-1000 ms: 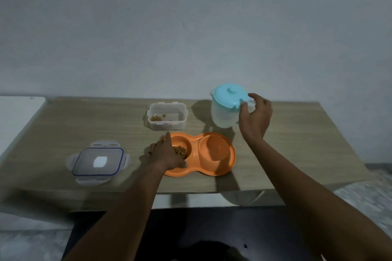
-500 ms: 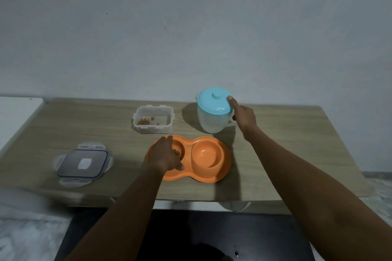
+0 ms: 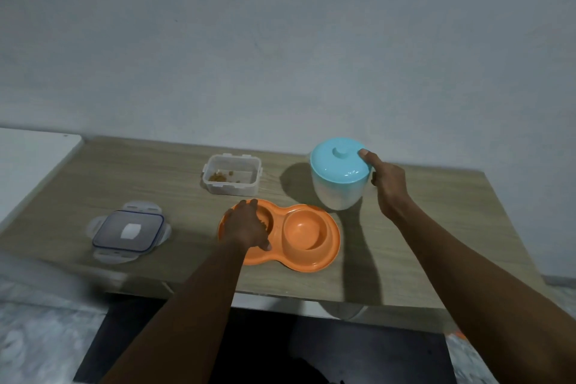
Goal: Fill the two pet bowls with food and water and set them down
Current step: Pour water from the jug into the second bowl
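An orange double pet bowl (image 3: 330, 254) lies near the front of the wooden table (image 3: 436, 227). My left hand (image 3: 246, 224) lies over its left cup and holds the rim, thumb on the near edge. Brown kibble (image 3: 265, 222) shows beside my fingers. The right cup (image 3: 304, 234) looks dry and empty. A translucent jug with a light blue lid (image 3: 338, 165) is just behind the right cup. My right hand (image 3: 388, 184) grips its handle, thumb on the lid's edge. I cannot tell if the jug's base is off the table.
A clear food container (image 3: 232, 179) with a little kibble left stands open behind the bowl. Its clip lid (image 3: 129, 232) lies flat at the front left. A white surface (image 3: 31, 159) adjoins the table's left side. A wall runs behind the table.
My right hand closed round the jug's handle and the jug has come closer to the right cup. My left hand stayed on the left cup.
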A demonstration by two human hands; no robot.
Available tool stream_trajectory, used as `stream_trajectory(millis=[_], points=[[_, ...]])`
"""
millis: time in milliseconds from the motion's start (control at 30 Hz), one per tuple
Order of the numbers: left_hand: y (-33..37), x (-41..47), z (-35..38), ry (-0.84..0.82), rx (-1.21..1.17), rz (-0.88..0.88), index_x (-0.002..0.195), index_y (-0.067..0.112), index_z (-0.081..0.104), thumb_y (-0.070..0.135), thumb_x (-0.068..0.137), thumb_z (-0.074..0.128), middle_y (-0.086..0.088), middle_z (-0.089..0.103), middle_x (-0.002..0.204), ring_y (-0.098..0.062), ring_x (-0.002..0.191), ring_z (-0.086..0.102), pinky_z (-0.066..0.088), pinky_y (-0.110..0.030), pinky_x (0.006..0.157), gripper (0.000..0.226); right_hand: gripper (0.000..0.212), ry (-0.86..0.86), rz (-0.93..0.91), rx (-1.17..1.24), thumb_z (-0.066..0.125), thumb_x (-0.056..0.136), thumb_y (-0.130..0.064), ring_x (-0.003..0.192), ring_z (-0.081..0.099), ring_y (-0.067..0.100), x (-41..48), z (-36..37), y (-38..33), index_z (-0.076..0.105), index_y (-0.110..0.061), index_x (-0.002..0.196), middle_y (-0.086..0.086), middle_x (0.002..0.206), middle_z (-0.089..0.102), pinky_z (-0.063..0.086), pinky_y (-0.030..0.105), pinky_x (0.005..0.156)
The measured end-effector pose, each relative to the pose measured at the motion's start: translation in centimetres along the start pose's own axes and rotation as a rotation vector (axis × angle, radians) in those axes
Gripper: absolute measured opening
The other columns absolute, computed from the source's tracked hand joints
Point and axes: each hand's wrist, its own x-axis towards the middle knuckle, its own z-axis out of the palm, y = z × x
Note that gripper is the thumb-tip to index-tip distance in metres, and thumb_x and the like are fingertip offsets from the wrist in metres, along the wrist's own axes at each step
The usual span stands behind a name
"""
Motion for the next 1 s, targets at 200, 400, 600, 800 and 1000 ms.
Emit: stream_trajectory(millis=[200,400,600,800,1000], points=[[0.2,0.0,0.0,-0.029,-0.01,-0.03,0.155,0.018,0.02,0.026,0.053,0.095,-0.006,0.033,0.155,-0.034,0.144,0.029,0.036,-0.048,0.112,0.127,0.047,-0.102,-0.079,-0.15,0.083,0.076,-0.039,0.046,0.041,0.004,-1.2,-2.9,-1.0,0.055,-0.002,0.071,0.007,0.062,0.042,0.034,0.031,0.06],[0.0,-0.1,-0.5,-0.021,-0.014,-0.012,0.155,0.018,0.021,0.025,0.054,0.095,-0.007,0.033,0.156,-0.033,0.143,0.032,0.039,-0.045,0.11,0.126,0.091,-0.13,-0.063,-0.29,0.093,0.05,-0.062,0.064,0.053,0.028,-2.6,-3.9,-1.4,0.052,0.016,0.071,0.018,0.067,0.053,0.041,0.04,0.064],[0.0,-0.1,-0.6,-0.017,0.029,0.0,0.154,0.016,0.023,0.027,0.055,0.094,-0.008,0.034,0.155,-0.032,0.142,0.034,0.039,-0.043,0.107,0.122,0.064,-0.092,-0.108,-0.44,0.09,0.067,-0.042,0.056,0.031,0.019,-4.8,-4.1,-1.9,0.035,-0.019,0.045,-0.005,0.046,0.03,0.027,0.034,0.056],[0.0,-0.2,-0.5,-0.026,0.032,0.007,0.153,0.015,0.026,0.027,0.054,0.094,-0.009,0.035,0.154,-0.032,0.141,0.035,0.039,-0.043,0.107,0.121,0.066,-0.076,-0.107,-0.562,0.091,0.065,-0.047,0.052,0.027,0.015,-5.5,-3.9,-2.3,0.033,-0.022,0.044,-0.01,0.042,0.027,0.023,0.032,0.054],[0.0,-0.2,-0.6,-0.017,0.059,0.019,0.151,0.014,0.029,0.03,0.054,0.094,-0.01,0.038,0.151,-0.033,0.139,0.038,0.04,-0.042,0.106,0.118,0.064,-0.075,-0.143,-0.66,0.089,0.065,-0.049,0.055,0.035,0.018,-6.2,-3.4,-2.8,0.036,-0.02,0.045,-0.008,0.042,0.033,0.027,0.032,0.054]])
